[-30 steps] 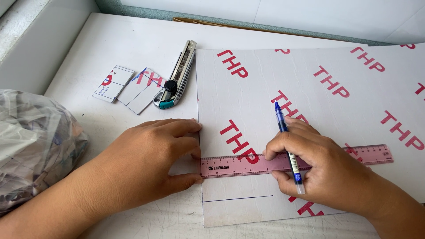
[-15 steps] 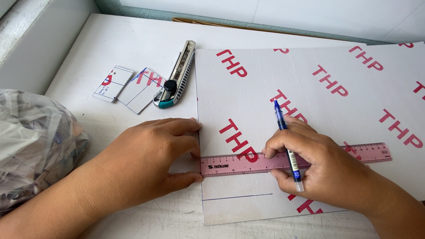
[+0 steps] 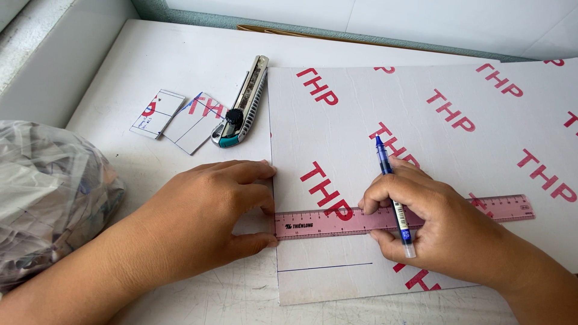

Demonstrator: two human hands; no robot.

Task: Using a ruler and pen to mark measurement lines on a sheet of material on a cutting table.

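Gripped between thumb and fingers of the right hand (image 3: pixel 445 225), a blue pen (image 3: pixel 394 201) stands tip down at the lower edge of a pink ruler (image 3: pixel 397 219), cap end pointing away from the person. That hand is closed on the pen and also bears on the ruler's middle. The left hand (image 3: pixel 208 210) holds nothing; it lies flat with fingers curled, pinning the ruler's left end and the left edge of the white board (image 3: pixel 373 120), a sheet printed with red lettering that covers the right half of the bench (image 3: pixel 150 60). The ruler lies across the board near its front edge; a drawn blue line (image 3: pixel 325 266) runs parallel just below it.

Risk, as judged: the ruler is held only by finger pressure, so a slackened hold at either end could let it pivot and skew the next line. The left fingertips sit close to the ruling edge and could foul the pen's path. A utility knife (image 3: pixel 242 102) lies just off the board's left edge, near the back of the bench; whether its blade is out cannot be told.

Containers: a clear plastic bag (image 3: pixel 45 198) at the bench's left edge, stuffed with what look like paper offcuts. Two small cut cards (image 3: pixel 180 117) lie loose beside the knife
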